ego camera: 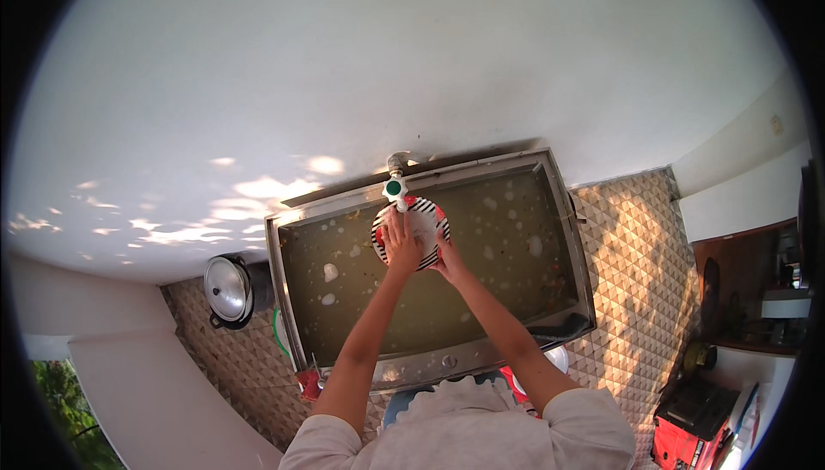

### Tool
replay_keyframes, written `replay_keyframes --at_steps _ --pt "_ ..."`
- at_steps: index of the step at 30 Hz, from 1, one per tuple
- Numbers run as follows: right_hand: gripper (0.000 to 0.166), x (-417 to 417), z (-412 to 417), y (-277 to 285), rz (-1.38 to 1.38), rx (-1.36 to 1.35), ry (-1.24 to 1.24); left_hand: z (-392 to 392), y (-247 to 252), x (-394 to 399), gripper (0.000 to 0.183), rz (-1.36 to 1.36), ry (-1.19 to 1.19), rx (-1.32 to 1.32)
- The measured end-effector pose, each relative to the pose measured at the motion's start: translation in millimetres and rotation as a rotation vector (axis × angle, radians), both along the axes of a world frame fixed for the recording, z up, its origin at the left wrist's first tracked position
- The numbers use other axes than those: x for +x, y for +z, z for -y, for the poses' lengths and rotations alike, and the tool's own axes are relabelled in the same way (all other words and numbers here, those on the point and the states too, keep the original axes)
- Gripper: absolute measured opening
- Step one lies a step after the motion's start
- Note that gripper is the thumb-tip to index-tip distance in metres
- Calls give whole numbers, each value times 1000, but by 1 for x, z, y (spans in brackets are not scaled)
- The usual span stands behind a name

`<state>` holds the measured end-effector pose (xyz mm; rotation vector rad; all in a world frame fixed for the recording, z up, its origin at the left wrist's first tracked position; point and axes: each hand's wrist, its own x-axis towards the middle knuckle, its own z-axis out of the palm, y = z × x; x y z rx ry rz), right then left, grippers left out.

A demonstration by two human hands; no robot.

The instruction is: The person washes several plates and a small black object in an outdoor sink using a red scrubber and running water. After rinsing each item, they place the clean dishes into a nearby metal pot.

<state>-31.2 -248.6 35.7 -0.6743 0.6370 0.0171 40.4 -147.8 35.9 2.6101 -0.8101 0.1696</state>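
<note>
A round plate (425, 222) with a black-and-white striped rim and red patches is under a white water tap (394, 188) with a green centre on its handle. My right hand (449, 256) grips the plate's right edge. My left hand (401, 244) lies flat on the plate's face, fingers pointing towards the tap. Below the plate is a wide metal basin (412, 367) filled with murky water, on which patches of foam and small bits float.
A lidded metal pot (227, 289) stands left of the basin on the patterned tile floor (631, 264). The white wall (412, 70) rises behind the tap. A red and black machine (689, 425) is at the lower right. A red cloth (309, 385) hangs at the basin's near left corner.
</note>
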Motion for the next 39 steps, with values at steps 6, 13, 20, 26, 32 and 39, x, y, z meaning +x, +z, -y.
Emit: replay_keyframes --at_steps 6,13,20,26,32,39 --pt "47 2 -3 -10 -8 -32 -14 -24 8 3 51 -357 -223 46" --pt "46 -8 4 -16 -63 -46 -88 -39 32 -13 27 -391 -385 -74" --pt "56 -28 -6 -21 80 -696 -86 -45 -6 12 39 -995 41 -471" --pt "59 -40 -8 50 102 -1202 124 -9 45 12 71 -1790 531 -1318" --pt "70 -39 3 63 397 -1558 282 -41 31 2 36 -1550 461 -1617" --pt "62 -34 -4 63 506 -1459 447 -65 10 -12 47 -1428 441 -1625"
